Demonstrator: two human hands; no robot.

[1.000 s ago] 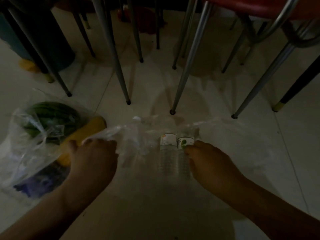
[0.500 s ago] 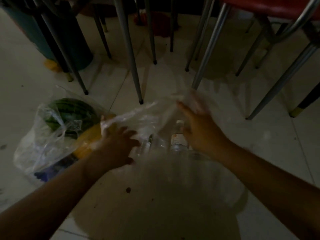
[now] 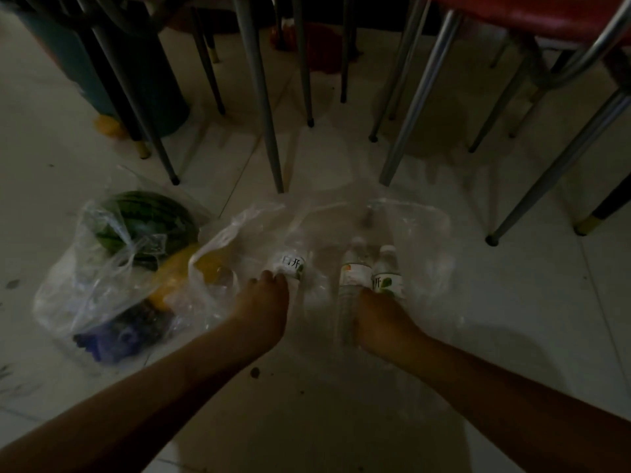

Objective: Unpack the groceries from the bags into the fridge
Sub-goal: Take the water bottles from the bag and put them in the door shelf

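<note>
A clear plastic bag lies open on the floor with water bottles in it. My left hand grips one white-labelled bottle inside the bag. My right hand wraps around two bottles standing together: one with an orange mark and one with a green leaf. To the left a second clear bag holds a striped watermelon, a yellow fruit and something dark purple.
Several metal chair and table legs stand just beyond the bags. A red seat is at the top right. A dark teal bin stands at the top left. The floor is pale tile, dimly lit.
Both hands have gone from pulling the bag's mouth apart down into the bag. Each now grips bottles, and the bag lies spread wider.
</note>
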